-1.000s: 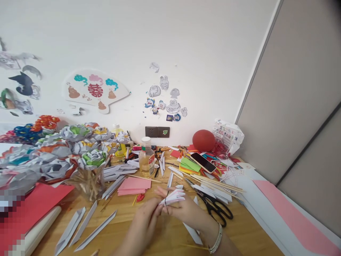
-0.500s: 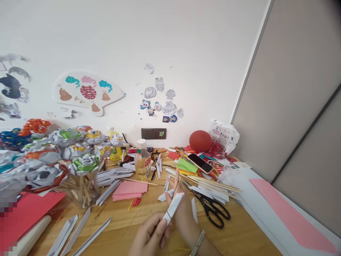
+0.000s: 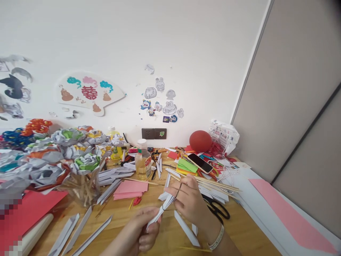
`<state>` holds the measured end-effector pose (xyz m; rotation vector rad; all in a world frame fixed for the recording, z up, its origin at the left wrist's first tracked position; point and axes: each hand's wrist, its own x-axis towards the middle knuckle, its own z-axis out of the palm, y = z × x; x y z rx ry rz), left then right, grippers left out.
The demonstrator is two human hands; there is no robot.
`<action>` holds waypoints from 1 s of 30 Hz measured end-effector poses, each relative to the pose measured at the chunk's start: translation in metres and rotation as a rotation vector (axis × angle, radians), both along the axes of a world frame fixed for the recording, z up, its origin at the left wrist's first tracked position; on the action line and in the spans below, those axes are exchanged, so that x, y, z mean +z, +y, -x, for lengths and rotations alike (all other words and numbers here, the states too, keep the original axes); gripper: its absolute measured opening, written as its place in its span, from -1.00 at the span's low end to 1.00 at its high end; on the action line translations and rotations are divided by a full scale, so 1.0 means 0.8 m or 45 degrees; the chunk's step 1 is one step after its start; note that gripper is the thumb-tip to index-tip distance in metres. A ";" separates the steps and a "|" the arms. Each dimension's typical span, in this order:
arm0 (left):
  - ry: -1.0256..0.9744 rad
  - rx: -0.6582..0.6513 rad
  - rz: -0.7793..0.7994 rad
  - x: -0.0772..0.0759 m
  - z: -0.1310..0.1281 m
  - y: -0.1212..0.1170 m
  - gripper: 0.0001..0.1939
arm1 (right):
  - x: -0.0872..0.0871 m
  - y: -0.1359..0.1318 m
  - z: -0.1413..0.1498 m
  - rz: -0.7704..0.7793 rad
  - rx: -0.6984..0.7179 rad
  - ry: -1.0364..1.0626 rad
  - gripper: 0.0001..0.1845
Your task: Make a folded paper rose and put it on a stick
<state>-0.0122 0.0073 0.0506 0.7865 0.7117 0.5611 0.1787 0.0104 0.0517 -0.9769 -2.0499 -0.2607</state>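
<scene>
My left hand (image 3: 144, 227) is closed around the lower end of a bundle of folded white paper strips (image 3: 167, 204), which tilts up to the right. A thin black band (image 3: 179, 192) is wound around the bundle and runs up to my right hand (image 3: 190, 201). The fingers of my right hand are curled, with the band stretched over them, beside the bundle's upper end. Below them a loose folded white strip (image 3: 186, 227) lies on the wooden table (image 3: 128, 234). Black-handled scissors (image 3: 218, 209) are partly hidden behind my right hand.
Paper flowers (image 3: 85, 161) stand in a container at the left. Pink paper squares (image 3: 130, 190), a bottle of clear yellowish liquid (image 3: 143, 161), a phone (image 3: 200, 163), wooden sticks (image 3: 213, 185) and a red balloon (image 3: 200, 141) lie or stand toward the wall. More folded strips (image 3: 92, 236) lie front left.
My right hand has gone from outstretched fingers to curled ones, pulling the black band beside the bundle. My left hand has shifted left and down. A loose strip now shows on the table.
</scene>
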 end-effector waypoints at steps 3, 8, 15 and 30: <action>0.037 -0.096 -0.031 0.000 0.003 0.003 -0.54 | 0.014 -0.005 -0.005 0.218 0.183 0.119 -0.54; 0.015 -0.250 -0.029 -0.007 0.005 0.002 -0.55 | 0.028 -0.013 -0.014 0.577 0.396 0.282 -0.56; -0.012 -0.373 -0.029 -0.019 0.001 -0.005 -0.56 | 0.019 -0.002 0.009 0.921 0.905 0.353 -0.53; 0.376 0.151 -0.968 0.007 -0.009 -0.015 -0.44 | -0.015 0.005 0.043 1.113 0.532 0.352 -0.62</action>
